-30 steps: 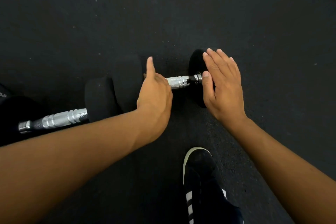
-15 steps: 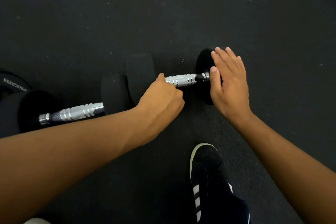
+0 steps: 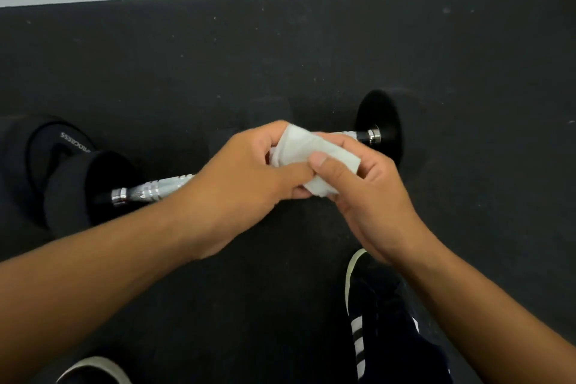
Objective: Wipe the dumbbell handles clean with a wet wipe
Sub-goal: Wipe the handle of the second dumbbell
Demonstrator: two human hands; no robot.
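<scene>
Both hands meet over the middle of the scene and hold one white wet wipe (image 3: 314,156) between them. The left hand (image 3: 246,178) has its fingers curled round the wipe's near-left edge, and the right hand (image 3: 364,184) pinches it with the thumb on top and the fingers tucked beneath. The wipe looks folded or bunched, held just above the right dumbbell (image 3: 378,131), whose shiny handle shows only as a short stretch beside its black end weight on the floor (image 3: 311,56).

The left dumbbell (image 3: 103,190) lies on the floor too, its chrome handle bare and partly hidden under the left forearm. Another black weight plate (image 3: 46,146) with white lettering sits just behind it.

As a judgement, the wiping is not under way at this instant: the wipe seems to be getting refolded or passed between the hands, not pressed on metal. Whether either handle is already clean cannot be told from the shine alone, so at least one handle, perhaps both, is left.

No containers are in view; no wipe packet or bin shows. A dark striped shoe (image 3: 374,321) stands below the right hand.
</scene>
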